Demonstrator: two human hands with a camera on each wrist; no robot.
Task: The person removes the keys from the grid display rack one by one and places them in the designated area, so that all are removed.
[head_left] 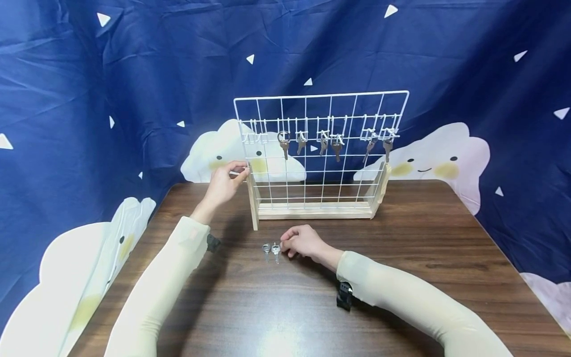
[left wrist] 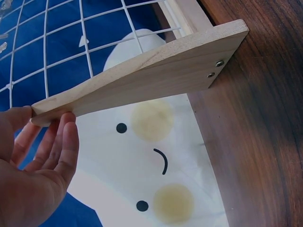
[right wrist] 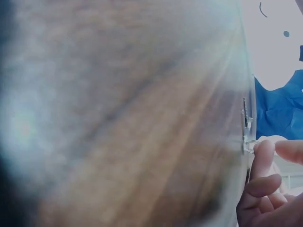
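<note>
- Pale sleeve [head_left: 156,292] lies nearest the camera, running up my left arm to my left hand [head_left: 225,183], which grips the wooden side panel [left wrist: 156,71] of the wire rack [head_left: 321,95].
- Just right of that hand and higher, bare hooks [head_left: 255,139] hang on the rack.
- Between my hands, on the counter [head_left: 250,307], lie a left loose key [head_left: 266,252] and a right loose key [head_left: 276,252].
- Right beside the latter, my right hand [head_left: 305,241] has curled fingers; I cannot tell whether they pinch it. I judge this as picking up; the next move calls for a secure pinch and clean lift.
- Beyond that hand, hung keys [head_left: 337,149] dangle.
- Left wrist view alone shows screws [left wrist: 219,63]; right wrist view, mostly blurred, shows a ring [right wrist: 250,141] at my fingertips, unclear from above.
</note>
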